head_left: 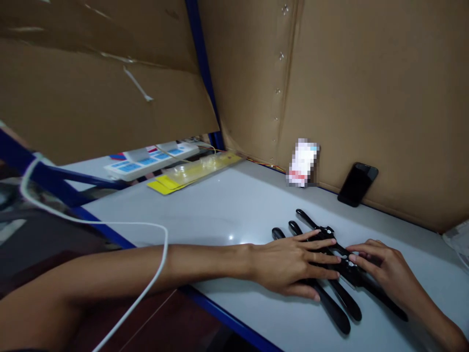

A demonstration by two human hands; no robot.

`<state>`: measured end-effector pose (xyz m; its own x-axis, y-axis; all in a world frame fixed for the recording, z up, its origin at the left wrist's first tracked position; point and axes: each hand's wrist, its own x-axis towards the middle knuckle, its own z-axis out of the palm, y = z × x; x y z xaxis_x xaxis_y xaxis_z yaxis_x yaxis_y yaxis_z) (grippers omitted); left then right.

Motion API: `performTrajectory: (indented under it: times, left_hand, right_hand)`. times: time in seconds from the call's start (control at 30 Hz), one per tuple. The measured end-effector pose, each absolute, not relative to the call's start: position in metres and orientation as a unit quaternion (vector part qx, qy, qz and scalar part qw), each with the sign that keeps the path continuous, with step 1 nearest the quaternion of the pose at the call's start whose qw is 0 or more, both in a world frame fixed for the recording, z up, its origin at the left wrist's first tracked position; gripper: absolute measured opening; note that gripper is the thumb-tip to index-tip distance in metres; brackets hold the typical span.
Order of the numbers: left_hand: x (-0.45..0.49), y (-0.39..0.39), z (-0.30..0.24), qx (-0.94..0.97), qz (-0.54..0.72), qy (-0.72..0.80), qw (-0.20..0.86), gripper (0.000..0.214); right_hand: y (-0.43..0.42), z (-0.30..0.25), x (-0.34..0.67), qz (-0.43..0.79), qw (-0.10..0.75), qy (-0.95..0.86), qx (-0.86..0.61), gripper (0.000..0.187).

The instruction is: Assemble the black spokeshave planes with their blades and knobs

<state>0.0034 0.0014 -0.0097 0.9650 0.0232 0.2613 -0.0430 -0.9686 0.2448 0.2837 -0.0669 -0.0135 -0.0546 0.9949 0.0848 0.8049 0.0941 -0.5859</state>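
Observation:
Several long black tools lie side by side on the grey table, with rounded ends and small metal parts near their middles; their exact kind is unclear. My left hand [296,261] rests palm down across them, fingers spread, and covers much of their middle. Two rounded black ends [340,313] stick out on its near side, and others [293,227] show beyond it. At the rightmost black tool [381,293], my right hand [386,261] has bent fingers, thumb and fingertips close together on the middle part by the metal fittings.
A lit phone [302,164], blurred out, and a dark phone [358,184] lean against the cardboard wall [384,88]. Yellow-backed clear packs [198,171] lie at the far left edge beside a white power strip [154,160]. A white cable [163,254] hangs across my left arm.

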Motion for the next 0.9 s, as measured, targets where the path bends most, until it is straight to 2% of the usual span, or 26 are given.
performTrajectory:
  times: [0.17, 0.27, 0.4, 0.57, 0.9]
  left_hand:
    - [0.002, 0.004, -0.009, 0.987, 0.114, -0.014, 0.109, 0.050]
    - [0.001, 0.004, -0.010, 0.989, 0.121, -0.016, 0.079, 0.052]
    - [0.000, 0.003, -0.010, 0.990, 0.133, -0.016, 0.038, 0.055]
    - [0.002, 0.004, -0.008, 0.991, 0.128, -0.035, 0.014, 0.052]
    - [0.004, 0.006, -0.008, 0.987, 0.148, -0.028, 0.050, 0.055]
  right_hand:
    - [-0.061, -0.019, 0.301, 0.191, 0.247, -0.698, -0.645, 0.052]
    - [-0.059, -0.024, 0.303, 0.182, 0.281, -0.688, -0.643, 0.060]
    - [-0.061, -0.033, 0.288, 0.178, 0.310, -0.697, -0.621, 0.052]
    - [-0.061, -0.039, 0.275, 0.205, 0.287, -0.721, -0.596, 0.046]
    - [-0.062, -0.026, 0.274, 0.171, 0.248, -0.754, -0.583, 0.049]
